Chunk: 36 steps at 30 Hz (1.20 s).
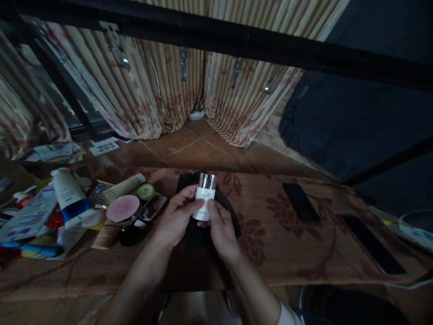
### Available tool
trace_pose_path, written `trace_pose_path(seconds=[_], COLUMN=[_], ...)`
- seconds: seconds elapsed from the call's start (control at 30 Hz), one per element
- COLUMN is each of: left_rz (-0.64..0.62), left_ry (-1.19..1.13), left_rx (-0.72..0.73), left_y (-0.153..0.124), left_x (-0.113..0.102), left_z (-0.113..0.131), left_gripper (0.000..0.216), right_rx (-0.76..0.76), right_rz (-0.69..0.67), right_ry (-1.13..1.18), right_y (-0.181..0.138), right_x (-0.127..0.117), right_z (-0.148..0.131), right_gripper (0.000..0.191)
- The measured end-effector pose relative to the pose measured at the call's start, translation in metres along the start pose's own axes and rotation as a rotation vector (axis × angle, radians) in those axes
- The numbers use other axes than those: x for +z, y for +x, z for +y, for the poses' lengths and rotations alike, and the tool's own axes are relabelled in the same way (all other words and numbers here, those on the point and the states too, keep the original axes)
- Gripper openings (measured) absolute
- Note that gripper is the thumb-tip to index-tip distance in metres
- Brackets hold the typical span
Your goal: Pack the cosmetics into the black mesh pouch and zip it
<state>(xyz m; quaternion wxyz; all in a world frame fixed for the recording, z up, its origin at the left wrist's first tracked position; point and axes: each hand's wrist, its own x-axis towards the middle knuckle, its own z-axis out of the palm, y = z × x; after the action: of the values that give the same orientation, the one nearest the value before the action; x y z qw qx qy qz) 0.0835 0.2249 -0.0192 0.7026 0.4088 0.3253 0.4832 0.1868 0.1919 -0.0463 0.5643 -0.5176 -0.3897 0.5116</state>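
Observation:
A small white cosmetic bottle with a shiny silver cap stands upright between my two hands. My left hand grips its left side, with the thumb across the front. From the right, my right hand holds it too, thumb pressed on the lower front. Printing on the bottle is too small to read. Beneath my hands a black cloth lies on the patterned table cover.
To the left lies a heap of cosmetics: a white-and-blue tube, a beige tube, a round pink compact and a green-lidded jar. Two dark phones, one nearer and another, lie right. A dark bar crosses above.

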Motion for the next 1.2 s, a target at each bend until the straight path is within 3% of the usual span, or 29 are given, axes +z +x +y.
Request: trace_pose_path(seconds=[0.8, 1.2], left_rz=[0.055, 0.052], left_ry=[0.023, 0.044], left_rx=[-0.002, -0.018], left_y=[0.0014, 0.0023], left_x=[0.0031, 0.0015], left_z=[-0.0049, -0.0055], left_gripper=[0.020, 0.032], right_rx=[-0.006, -0.001], right_rz=[-0.031, -0.048], right_ry=[-0.045, -0.085], right_y=[-0.0004, -0.0004], right_x=[-0.0047, -0.0049], right_z=[0.0003, 0.0001], right_gripper=[0.042, 0.035])
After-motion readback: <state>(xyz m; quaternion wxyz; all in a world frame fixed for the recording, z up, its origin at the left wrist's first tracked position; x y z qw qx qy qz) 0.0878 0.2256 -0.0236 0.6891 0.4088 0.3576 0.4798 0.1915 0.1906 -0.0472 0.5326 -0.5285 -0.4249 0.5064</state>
